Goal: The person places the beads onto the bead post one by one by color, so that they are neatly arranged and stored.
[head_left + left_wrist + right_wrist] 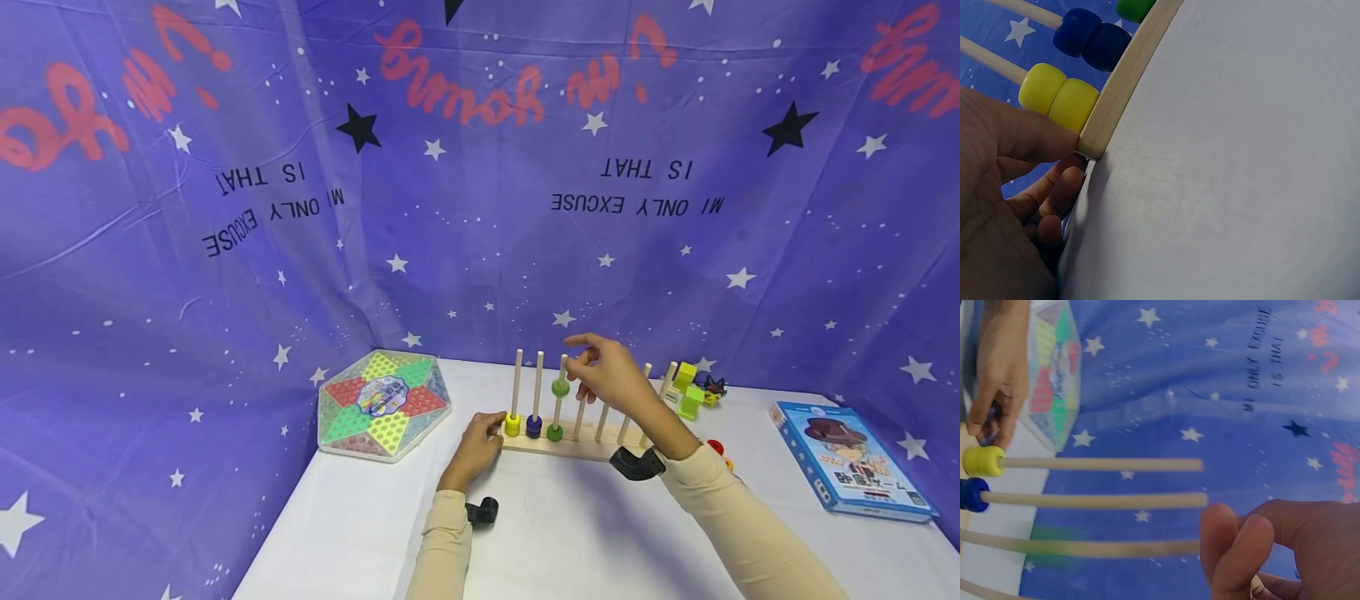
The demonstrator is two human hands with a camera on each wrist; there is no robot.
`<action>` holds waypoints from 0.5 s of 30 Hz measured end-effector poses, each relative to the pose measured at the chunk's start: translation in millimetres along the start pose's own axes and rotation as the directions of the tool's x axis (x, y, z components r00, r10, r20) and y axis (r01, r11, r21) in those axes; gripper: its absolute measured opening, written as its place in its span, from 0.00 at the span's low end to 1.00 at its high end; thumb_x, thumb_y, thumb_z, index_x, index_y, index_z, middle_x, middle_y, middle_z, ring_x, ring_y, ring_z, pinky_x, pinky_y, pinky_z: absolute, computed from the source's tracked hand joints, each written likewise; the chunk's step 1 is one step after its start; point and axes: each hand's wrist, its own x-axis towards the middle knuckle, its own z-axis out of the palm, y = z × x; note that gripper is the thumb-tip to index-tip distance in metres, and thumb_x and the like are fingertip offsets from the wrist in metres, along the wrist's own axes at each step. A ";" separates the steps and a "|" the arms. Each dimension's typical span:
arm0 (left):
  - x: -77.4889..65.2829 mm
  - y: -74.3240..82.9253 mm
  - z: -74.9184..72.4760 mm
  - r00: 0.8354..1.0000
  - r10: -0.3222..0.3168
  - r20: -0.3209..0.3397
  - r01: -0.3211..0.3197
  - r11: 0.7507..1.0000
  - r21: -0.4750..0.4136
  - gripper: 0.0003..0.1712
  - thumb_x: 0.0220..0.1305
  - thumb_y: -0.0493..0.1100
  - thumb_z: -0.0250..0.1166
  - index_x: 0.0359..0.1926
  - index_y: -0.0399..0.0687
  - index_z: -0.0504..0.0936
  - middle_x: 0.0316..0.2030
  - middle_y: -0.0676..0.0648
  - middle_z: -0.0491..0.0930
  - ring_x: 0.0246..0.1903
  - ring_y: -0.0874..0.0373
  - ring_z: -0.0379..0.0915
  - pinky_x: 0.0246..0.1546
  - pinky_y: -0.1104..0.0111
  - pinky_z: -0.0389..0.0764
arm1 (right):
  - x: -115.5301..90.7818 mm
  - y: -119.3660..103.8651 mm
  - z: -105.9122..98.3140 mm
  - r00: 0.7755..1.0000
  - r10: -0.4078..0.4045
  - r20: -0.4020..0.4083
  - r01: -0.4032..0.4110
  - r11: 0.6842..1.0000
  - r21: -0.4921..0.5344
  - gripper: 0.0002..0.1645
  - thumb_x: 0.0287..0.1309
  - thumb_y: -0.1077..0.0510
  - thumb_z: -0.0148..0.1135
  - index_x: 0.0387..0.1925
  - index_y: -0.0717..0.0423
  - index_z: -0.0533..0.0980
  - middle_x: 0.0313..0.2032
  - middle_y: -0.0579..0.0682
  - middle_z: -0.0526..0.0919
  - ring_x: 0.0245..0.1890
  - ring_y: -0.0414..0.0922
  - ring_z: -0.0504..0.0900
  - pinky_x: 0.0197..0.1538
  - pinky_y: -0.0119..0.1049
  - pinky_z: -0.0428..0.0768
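Note:
A wooden base (547,447) carries a row of upright pegs. Yellow beads (1066,97) sit at the foot of the end peg, dark blue beads (533,427) on the second. Down on the third peg is a green bead (554,433); another green bead (561,388) is partway up it, blurred in the right wrist view. My left hand (477,447) grips the base's left end between thumb and fingers. At the third peg's tip is my right hand (609,372), fingers loosely bent and no bead between them, above the blurred bead.
A hexagonal Chinese checkers box (386,406) lies left of the base. Light green blocks (690,402) and a small dark figure (712,389) stand behind its right end. Red and orange beads (716,447) lie near the right forearm. A blue game box (851,458) is at far right.

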 end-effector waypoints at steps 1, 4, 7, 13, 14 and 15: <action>-0.2 0.0 0.5 1.000 0.001 0.000 -0.001 1.000 -0.001 0.27 0.58 0.29 0.58 0.60 0.40 0.74 0.45 0.44 0.73 0.42 0.55 0.68 0.46 0.61 0.68 | -1.2 0.6 -3.9 1.000 -0.002 -0.006 0.002 1.000 0.001 0.25 0.63 0.53 0.60 0.60 0.52 0.70 0.28 0.53 0.82 0.18 0.51 0.81 0.22 0.44 0.79; -0.5 0.4 1.7 1.000 -0.007 0.005 0.007 1.000 -0.006 0.26 0.59 0.30 0.58 0.61 0.40 0.74 0.45 0.44 0.72 0.42 0.56 0.68 0.46 0.60 0.68 | -5.9 3.5 -19.7 0.999 -0.011 -0.040 0.011 1.000 0.017 0.26 0.63 0.52 0.60 0.61 0.52 0.69 0.30 0.56 0.82 0.18 0.51 0.81 0.22 0.45 0.79; -0.5 0.9 1.9 1.000 -0.015 0.006 0.015 1.000 -0.010 0.26 0.59 0.30 0.58 0.61 0.40 0.74 0.45 0.43 0.72 0.42 0.55 0.68 0.47 0.60 0.67 | -12.9 7.9 -38.9 0.996 -0.019 -0.083 0.022 0.999 0.029 0.28 0.63 0.49 0.60 0.61 0.53 0.69 0.31 0.58 0.82 0.19 0.51 0.81 0.23 0.44 0.79; 0.4 -0.9 -0.2 1.000 -0.009 -0.001 0.009 1.000 -0.010 0.27 0.58 0.30 0.58 0.60 0.40 0.74 0.46 0.42 0.73 0.43 0.53 0.69 0.47 0.59 0.68 | -34.2 28.4 -76.6 0.983 -0.014 -0.184 0.017 1.000 0.017 0.31 0.62 0.45 0.59 0.61 0.58 0.69 0.31 0.61 0.82 0.20 0.50 0.82 0.23 0.40 0.80; 0.4 -1.6 -0.5 1.000 -0.006 -0.002 0.006 1.000 -0.009 0.27 0.58 0.30 0.58 0.60 0.40 0.74 0.46 0.42 0.73 0.43 0.53 0.69 0.47 0.59 0.68 | -38.2 34.2 -82.2 0.979 -0.008 -0.203 0.010 1.000 0.011 0.32 0.63 0.44 0.58 0.61 0.59 0.69 0.31 0.61 0.81 0.20 0.50 0.82 0.23 0.40 0.80; 0.4 -2.0 -0.8 1.000 -0.005 -0.003 0.005 1.000 -0.011 0.26 0.58 0.30 0.58 0.60 0.40 0.74 0.46 0.41 0.73 0.43 0.52 0.69 0.47 0.59 0.68 | -42.5 40.9 -87.6 0.976 0.001 -0.217 0.000 1.000 0.004 0.32 0.63 0.44 0.57 0.61 0.59 0.69 0.31 0.61 0.81 0.20 0.49 0.82 0.23 0.40 0.80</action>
